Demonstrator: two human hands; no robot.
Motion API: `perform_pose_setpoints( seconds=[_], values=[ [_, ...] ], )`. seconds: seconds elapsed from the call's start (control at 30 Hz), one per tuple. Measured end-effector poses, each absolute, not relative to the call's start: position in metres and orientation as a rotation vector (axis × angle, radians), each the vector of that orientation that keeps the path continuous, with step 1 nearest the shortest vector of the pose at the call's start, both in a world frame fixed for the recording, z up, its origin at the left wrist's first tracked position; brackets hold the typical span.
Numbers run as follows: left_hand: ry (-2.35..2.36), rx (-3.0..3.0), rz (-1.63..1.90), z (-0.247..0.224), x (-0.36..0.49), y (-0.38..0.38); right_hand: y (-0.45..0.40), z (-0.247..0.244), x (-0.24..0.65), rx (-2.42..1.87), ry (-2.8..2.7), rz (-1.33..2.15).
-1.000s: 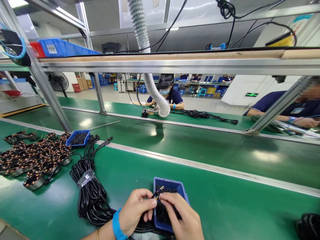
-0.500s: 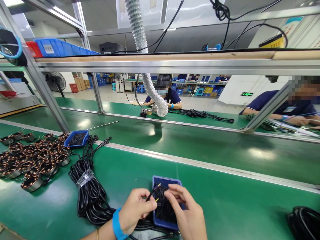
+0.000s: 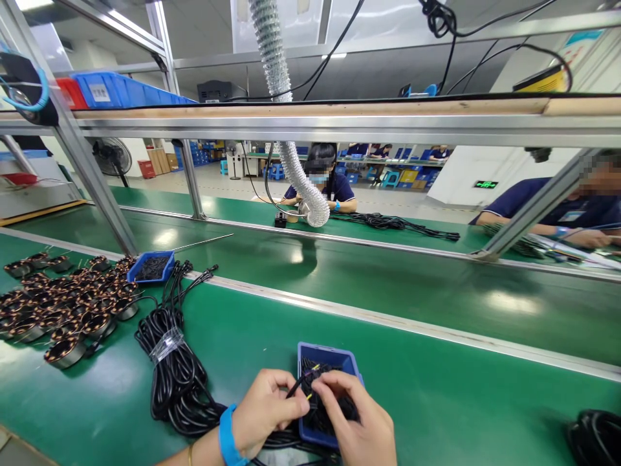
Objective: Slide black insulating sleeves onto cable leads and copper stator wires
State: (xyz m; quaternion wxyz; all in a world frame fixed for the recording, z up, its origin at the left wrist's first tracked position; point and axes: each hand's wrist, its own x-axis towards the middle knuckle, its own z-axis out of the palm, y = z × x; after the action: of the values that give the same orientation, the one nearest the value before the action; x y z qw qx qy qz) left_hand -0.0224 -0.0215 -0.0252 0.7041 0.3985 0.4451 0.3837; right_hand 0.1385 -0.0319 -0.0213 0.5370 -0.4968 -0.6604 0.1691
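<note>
My left hand (image 3: 272,408), with a blue wristband, pinches the end of a black cable (image 3: 295,387) whose thin wires show yellow tips. Close on its right, my right hand (image 3: 356,408) has thumb and forefinger pressed together near the wire tips; whatever is between them is too small to make out. Both hands are over a blue bin (image 3: 330,353) of short black pieces. A bundle of black cables (image 3: 177,369) tied with clear wrap lies left of my hands.
Copper-wound rings (image 3: 65,353) cover the left of the green bench. A small blue tray (image 3: 150,266) of black pieces stands behind the bundle. Coiled black cable (image 3: 594,437) lies far right. A metal frame crosses ahead; two people sit beyond, one behind a silver duct (image 3: 291,162).
My right hand has moved slightly left toward the wire tips, and its thumb and forefinger have closed together. My left hand still holds the cable.
</note>
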Motion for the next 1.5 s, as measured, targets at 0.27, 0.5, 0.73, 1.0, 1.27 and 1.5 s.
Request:
perform_pose_setpoints(
  seconds=[0.27,0.5,0.73,1.0,1.27,1.5],
  values=[
    [0.972,0.907,0.895,-0.024,-0.026,-0.020,-0.025,-0.026,0.145,-1.068,-1.781,0.467],
    [0.889,0.877,0.997,-0.025,-0.027,-0.017,-0.016,-0.019,0.158,-1.125,-1.791,0.450],
    [0.801,0.884,1.026,-0.034,-0.027,-0.017,-0.020,-0.022,0.147,-1.127,-1.852,0.917],
    [0.747,1.034,1.051,-0.025,-0.039,-0.014,-0.018,-0.004,0.174,-0.942,-1.972,1.132],
    [0.499,1.350,0.837,0.003,-0.041,-0.032,-0.008,-0.033,0.164,-1.642,-2.353,0.201],
    [0.738,1.019,0.771,-0.010,-0.025,-0.021,-0.008,-0.041,0.157,-1.641,-2.399,0.036]
  ],
)
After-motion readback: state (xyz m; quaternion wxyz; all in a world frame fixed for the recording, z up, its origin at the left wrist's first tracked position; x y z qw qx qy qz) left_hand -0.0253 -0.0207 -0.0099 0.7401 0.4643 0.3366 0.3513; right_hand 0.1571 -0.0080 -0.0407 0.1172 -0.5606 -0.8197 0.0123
